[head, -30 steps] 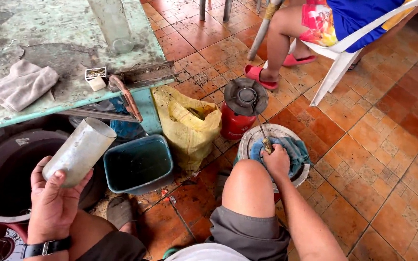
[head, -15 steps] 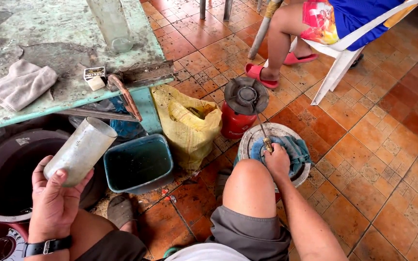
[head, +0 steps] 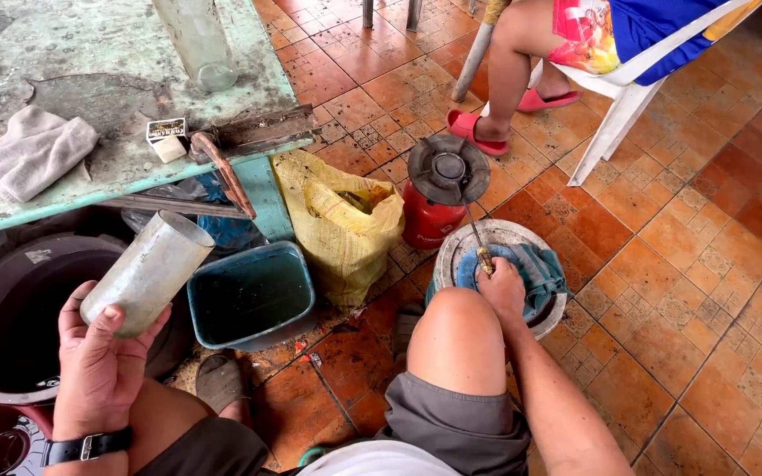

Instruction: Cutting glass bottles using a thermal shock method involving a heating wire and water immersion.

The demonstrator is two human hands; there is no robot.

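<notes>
L hand (head: 97, 361) fingers curled round frosted glass cylinder (head: 146, 274); R hand (head: 502, 286) fist on metal rod (head: 474, 231); small white box (head: 168, 140) w/ dark label on table edge (head: 116, 189).

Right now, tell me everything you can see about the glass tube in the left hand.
The glass tube is a cloudy, frosted-looking cylinder, greyish with a faint green tint, and its upper end looks open with a plain rim. It lies tilted, open end up and to the right, lower end in the palm of the left hand, whose thumb and fingers wrap around it. It hangs over the edge of a dark round tub, beside a teal square basin, touching neither.
</notes>
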